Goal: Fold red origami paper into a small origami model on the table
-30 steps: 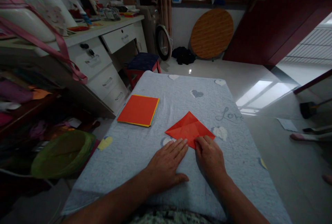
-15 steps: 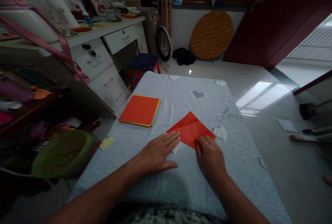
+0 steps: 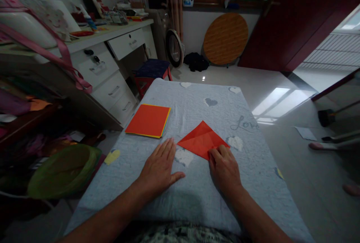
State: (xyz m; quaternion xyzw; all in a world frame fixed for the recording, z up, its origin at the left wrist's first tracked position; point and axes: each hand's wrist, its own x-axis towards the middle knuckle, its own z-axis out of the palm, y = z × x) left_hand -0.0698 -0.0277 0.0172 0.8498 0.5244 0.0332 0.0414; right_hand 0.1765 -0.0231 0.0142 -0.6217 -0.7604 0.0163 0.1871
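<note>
Lying right of frame centre on the pale cloth (image 3: 194, 98): folded red paper (image 3: 198, 140). Right hand (image 3: 225, 168) touches its near edge, fingers curled together; cannot tell whether pinching. Left hand (image 3: 159, 168) lies flat, empty, fingers extended, below the paper stack (image 3: 148, 120), left of centre.

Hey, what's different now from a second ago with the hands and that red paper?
The left hand has slid leftward along the near edge of the folded red paper and now lies flat just beyond its left corner, leaving that edge uncovered. The right hand stays at the near right edge; the paper and the square stack look unmoved.
</note>
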